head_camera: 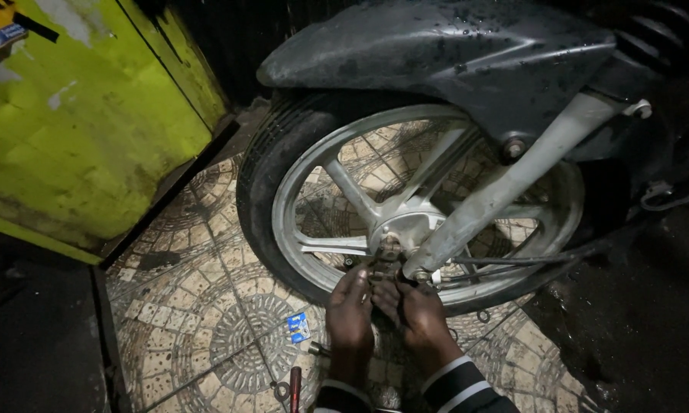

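Both hands, left hand (350, 311) and right hand (415, 312), fingers pinching brake caliper (387, 264).

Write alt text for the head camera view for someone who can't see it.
Two hands, left hand and right hand, grip a small metal part beside the hub of a motorcycle front wheel. The wheel stands on a patterned tile floor, near a yellow-green panel.

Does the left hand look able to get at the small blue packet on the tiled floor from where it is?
Probably yes: the blue packet lies on open tiled floor just left of the left hand, with nothing between them.
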